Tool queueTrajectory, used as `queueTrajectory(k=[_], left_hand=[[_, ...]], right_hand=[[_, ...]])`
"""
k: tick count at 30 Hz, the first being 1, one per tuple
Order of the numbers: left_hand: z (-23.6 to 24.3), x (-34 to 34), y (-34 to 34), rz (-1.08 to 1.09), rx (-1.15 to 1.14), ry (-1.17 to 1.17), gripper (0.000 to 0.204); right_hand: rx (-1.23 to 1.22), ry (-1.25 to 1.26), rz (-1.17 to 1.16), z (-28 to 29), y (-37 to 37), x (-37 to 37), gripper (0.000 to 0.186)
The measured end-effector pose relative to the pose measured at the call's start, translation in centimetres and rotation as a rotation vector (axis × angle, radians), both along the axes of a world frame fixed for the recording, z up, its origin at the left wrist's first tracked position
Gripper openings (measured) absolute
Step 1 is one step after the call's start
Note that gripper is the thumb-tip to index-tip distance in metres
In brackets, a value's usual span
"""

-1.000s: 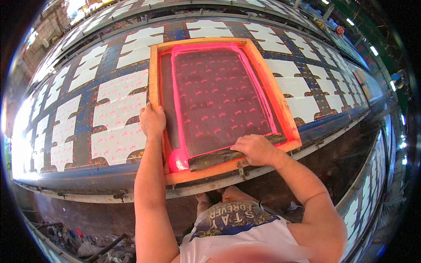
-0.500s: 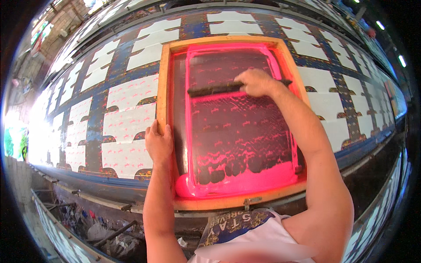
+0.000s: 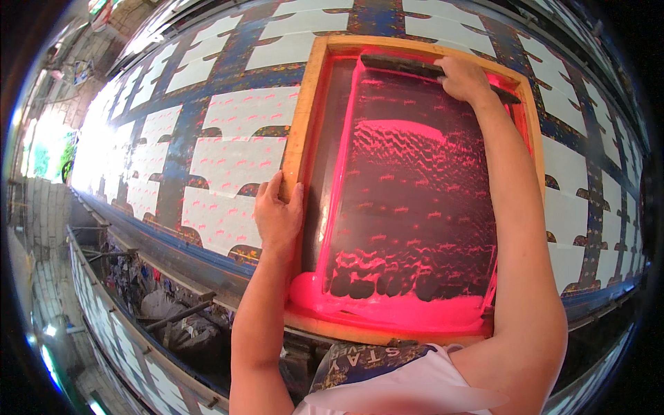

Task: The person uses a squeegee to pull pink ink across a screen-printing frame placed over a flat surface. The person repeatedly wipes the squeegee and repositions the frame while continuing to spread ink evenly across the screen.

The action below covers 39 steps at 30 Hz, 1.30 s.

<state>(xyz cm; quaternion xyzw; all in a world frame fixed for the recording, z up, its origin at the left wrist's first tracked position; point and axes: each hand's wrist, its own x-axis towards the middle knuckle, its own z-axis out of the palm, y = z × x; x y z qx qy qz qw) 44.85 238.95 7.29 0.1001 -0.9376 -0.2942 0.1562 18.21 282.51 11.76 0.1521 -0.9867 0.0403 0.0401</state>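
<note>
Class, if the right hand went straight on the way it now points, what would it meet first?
Beyond its squeegee, the right hand would probably meet the wooden frame's far rail, though depth is unclear.

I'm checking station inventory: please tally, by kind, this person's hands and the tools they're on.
Hands: 2 (left hand, right hand)
Wooden frame: 1
Dark squeegee: 1
Total: 4

bright opening [image 3: 50,149], perhaps a doorway
</note>
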Motion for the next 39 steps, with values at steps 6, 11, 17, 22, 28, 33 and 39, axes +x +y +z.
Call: queueTrajectory(k=[6, 11, 17, 22, 28, 33, 39], left_hand=[[0.2, 0.1, 0.1, -0.005, -0.005, 0.005, 0.052], [0.3, 0.1, -0.1, -0.005, -0.008, -0.028, 0.055], [0.5, 0.4, -0.7, -0.074, -0.042, -0.028, 0.05], [0.7, 1.1, -0.6, -0.075, -0.055, -0.018, 0.05], [1.1, 1.1, -0.3, -0.038, -0.097, -0.134, 0.049], [1.1, 1.0, 0.0, 0.013, -0.176, -0.158, 0.052], [2.1, 1.3, 0.6, 0.075, -0.215, -0.21, 0.059]], right_hand=[[-0.012, -0.061, 0.048, 1.3, -2.1, 10.3, 0.037], [-0.087, 0.001, 0.128, 1.4, -4.3, 22.2, 0.025], [-0.112, -0.04, 0.115, 2.9, -8.2, 36.9, 0.025], [-0.084, -0.075, 0.102, 3.5, -11.4, 46.9, 0.031], [-0.084, -0.055, 0.106, 3.5, -13.1, 53.4, 0.037], [-0.135, -0.086, 0.143, 3.6, -13.6, 55.5, 0.056], [-0.343, -0.19, 0.281, 4.0, -9.3, 55.5, 0.056]])
